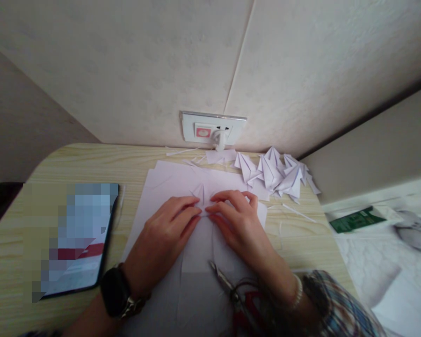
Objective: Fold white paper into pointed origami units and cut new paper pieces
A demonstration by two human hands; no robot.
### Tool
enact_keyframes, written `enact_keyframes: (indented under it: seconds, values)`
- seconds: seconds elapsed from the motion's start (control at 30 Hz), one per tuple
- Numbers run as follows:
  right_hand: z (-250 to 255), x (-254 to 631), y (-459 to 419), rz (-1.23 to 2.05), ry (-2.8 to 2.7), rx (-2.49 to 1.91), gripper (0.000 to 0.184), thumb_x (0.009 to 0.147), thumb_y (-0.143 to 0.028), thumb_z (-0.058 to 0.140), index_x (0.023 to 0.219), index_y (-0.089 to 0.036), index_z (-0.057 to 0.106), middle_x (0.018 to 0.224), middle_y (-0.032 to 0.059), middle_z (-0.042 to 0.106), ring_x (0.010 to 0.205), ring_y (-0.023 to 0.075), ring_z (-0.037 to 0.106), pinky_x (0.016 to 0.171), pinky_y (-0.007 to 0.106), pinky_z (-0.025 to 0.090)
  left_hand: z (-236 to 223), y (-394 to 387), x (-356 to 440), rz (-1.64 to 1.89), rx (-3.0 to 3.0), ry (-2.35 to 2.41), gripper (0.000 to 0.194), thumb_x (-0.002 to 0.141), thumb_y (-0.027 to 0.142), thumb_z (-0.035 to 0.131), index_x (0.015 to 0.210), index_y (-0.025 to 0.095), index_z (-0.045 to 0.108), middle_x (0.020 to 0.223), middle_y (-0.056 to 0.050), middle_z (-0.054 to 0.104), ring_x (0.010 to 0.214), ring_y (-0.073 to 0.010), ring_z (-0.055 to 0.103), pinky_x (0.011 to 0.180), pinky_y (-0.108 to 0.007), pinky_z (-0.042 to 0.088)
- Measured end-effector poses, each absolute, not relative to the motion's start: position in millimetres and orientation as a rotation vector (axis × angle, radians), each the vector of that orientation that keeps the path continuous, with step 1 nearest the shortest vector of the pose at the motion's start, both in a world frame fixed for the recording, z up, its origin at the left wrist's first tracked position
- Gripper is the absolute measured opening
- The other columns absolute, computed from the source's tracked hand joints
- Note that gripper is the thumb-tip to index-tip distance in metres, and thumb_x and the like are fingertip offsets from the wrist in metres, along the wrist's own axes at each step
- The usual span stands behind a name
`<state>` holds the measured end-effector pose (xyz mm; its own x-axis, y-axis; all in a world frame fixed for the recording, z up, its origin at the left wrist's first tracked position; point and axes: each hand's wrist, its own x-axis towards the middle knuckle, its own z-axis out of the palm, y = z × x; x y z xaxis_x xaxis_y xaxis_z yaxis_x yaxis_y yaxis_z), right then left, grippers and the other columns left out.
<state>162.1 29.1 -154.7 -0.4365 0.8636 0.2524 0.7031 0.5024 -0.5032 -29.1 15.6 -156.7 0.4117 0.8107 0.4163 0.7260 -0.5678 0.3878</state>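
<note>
My left hand and my right hand lie side by side on white paper sheets in the middle of the wooden desk. Their fingertips meet and press down on a small partly folded white paper piece. Most of that piece is hidden under my fingers. A black watch sits on my left wrist, a beaded bracelet and a plaid sleeve on my right.
A pile of folded white paper shapes lies at the back right, with paper strips near the wall socket. A tablet rests on the left. Red-handled scissors lie under my right forearm. A green packet lies beyond the desk's right edge.
</note>
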Motion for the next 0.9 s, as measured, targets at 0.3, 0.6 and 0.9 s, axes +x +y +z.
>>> enact_keyframes:
  seconds: [0.3,0.6,0.9]
  values:
    - [-155.7,161.7,29.5,0.467,-2.267,-1.230,0.017,0.096,-0.010,0.055,0.096,-0.021,0.068,0.112,0.0040,0.077,0.104,0.0180,0.067,0.101,0.038,0.031,-154.4,15.8,-30.0,0.861,2.544,1.343,0.017,0.098,0.014,0.051,0.099,0.012,0.067,0.103,-0.012,0.077,0.095,-0.0234,0.071,0.087,-0.037,0.062]
    - [-154.5,163.3,30.4,0.488,-2.221,-1.200,0.020,0.098,-0.012,0.053,0.103,-0.023,0.069,0.114,0.0028,0.079,0.104,0.0175,0.069,0.109,0.041,0.027,-156.2,15.9,-31.5,0.856,2.593,1.320,0.020,0.096,0.010,0.052,0.108,0.007,0.068,0.106,-0.014,0.077,0.097,-0.0256,0.068,0.088,-0.041,0.062]
    - [-155.8,162.4,30.4,0.460,-2.283,-1.226,0.035,0.097,-0.012,0.052,0.125,-0.026,0.066,0.129,0.0030,0.073,0.116,0.0217,0.063,0.110,0.048,0.021,-160.5,18.0,-31.7,0.761,2.640,1.353,0.021,0.095,0.011,0.054,0.111,0.009,0.068,0.126,-0.015,0.072,0.122,-0.0322,0.058,0.100,-0.052,0.057]
